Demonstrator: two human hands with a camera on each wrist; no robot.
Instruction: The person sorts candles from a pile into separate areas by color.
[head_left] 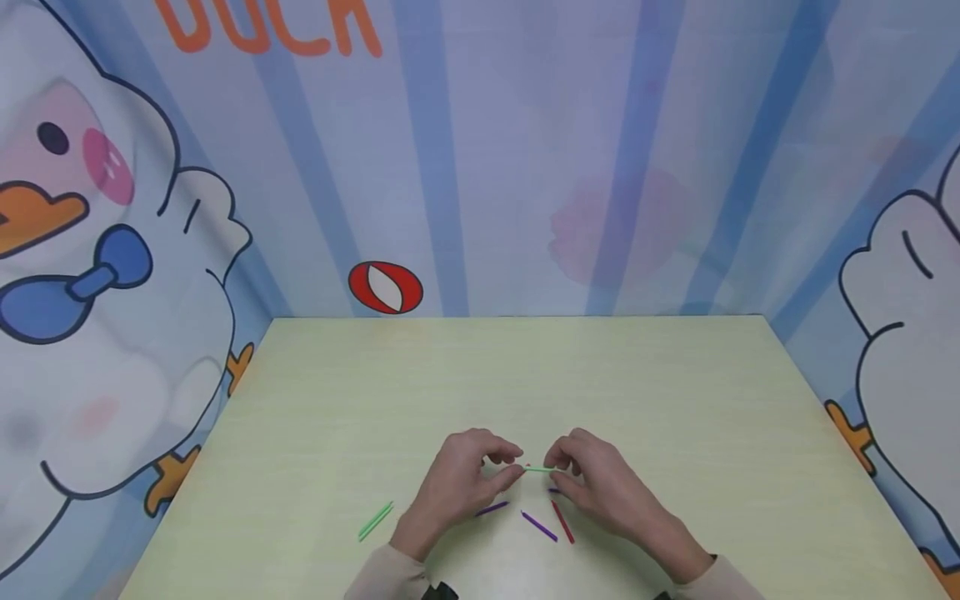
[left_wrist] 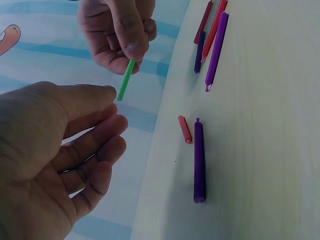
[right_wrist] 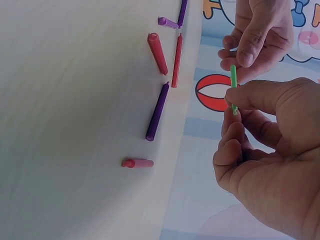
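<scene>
Between thumb and fingers my right hand (head_left: 600, 483) pinches a thin green candle (head_left: 538, 468), held above the table. In the right wrist view the wick end of this candle (right_wrist: 233, 85) pokes out past my fingertips. My left hand (head_left: 468, 471) is at the candle's other end, its thumb tip very near it; whether they touch I cannot tell. The left fingers stay loosely bent and apart from the thumb. Beneath the hands lie purple candles (head_left: 539, 526) and red candles (head_left: 562, 522). A short pinkish-red candle (left_wrist: 185, 130) lies beside a purple candle (left_wrist: 199, 160) in the left wrist view.
Two green candles (head_left: 375, 521) lie side by side, left of my left hand. The pale table (head_left: 637, 375) reaches back to a blue striped backdrop (head_left: 502, 167) with cartoon ducks, which also rises at both sides.
</scene>
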